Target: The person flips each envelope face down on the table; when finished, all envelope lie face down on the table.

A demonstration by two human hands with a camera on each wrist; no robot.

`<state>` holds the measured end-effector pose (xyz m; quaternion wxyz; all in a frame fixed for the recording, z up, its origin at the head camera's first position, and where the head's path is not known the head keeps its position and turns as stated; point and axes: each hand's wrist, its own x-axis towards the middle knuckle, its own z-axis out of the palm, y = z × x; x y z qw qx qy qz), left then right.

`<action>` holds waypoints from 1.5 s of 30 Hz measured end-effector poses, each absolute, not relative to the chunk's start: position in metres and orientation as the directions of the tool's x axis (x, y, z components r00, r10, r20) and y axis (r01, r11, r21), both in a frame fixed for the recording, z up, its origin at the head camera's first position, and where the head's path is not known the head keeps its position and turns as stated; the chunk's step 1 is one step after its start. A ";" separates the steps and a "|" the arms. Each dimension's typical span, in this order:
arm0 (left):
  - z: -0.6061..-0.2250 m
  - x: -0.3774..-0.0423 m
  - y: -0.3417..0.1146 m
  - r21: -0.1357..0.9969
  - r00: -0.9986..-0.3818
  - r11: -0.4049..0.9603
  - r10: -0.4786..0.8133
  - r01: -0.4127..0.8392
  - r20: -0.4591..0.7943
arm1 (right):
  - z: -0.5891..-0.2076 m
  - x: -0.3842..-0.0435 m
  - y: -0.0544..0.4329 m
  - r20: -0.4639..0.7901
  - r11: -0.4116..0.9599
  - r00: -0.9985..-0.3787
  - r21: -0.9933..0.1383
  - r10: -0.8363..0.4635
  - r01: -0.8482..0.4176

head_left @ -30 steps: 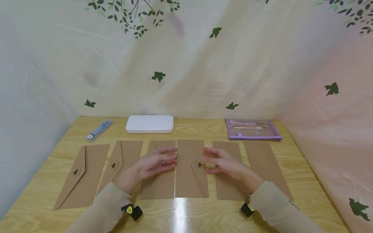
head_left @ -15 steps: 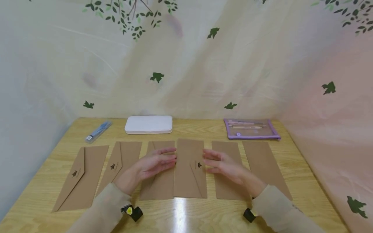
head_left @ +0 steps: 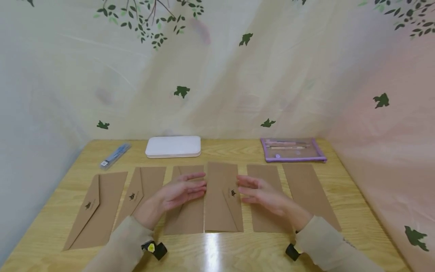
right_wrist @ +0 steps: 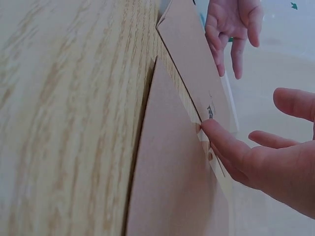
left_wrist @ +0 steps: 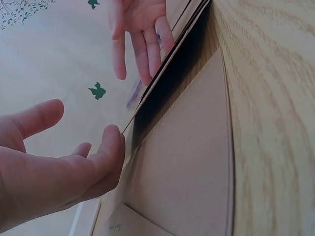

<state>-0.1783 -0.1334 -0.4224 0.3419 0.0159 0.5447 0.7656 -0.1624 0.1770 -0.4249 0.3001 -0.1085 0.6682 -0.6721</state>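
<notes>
A brown envelope with a printed crown stands between my two hands, its flap at the right. In the left wrist view its near edge is raised, with a dark gap beneath. My left hand touches its left edge with nearly straight fingertips, the thumb apart. At the opposite edge, the fingertips of my right hand touch near the crown print. Below the left hand lies another envelope; one more envelope lies partly hidden under the right hand.
Flap-side envelopes lie at the left, and a plain envelope at the right. Along the back stand a clear slim case, a white box and a purple-edged pouch with pens. A patterned cloth hangs behind.
The head view tilts slightly. The middle envelope shifts and tips a little between the fingertips, and the right wrist moves slightly right. Other envelopes stay in place.
</notes>
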 end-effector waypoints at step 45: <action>-0.421 -0.177 -0.128 0.819 -0.739 -0.208 0.584 -0.536 -0.335 | -0.427 -0.151 0.165 -0.258 -0.005 -0.836 -0.954 -0.485 0.298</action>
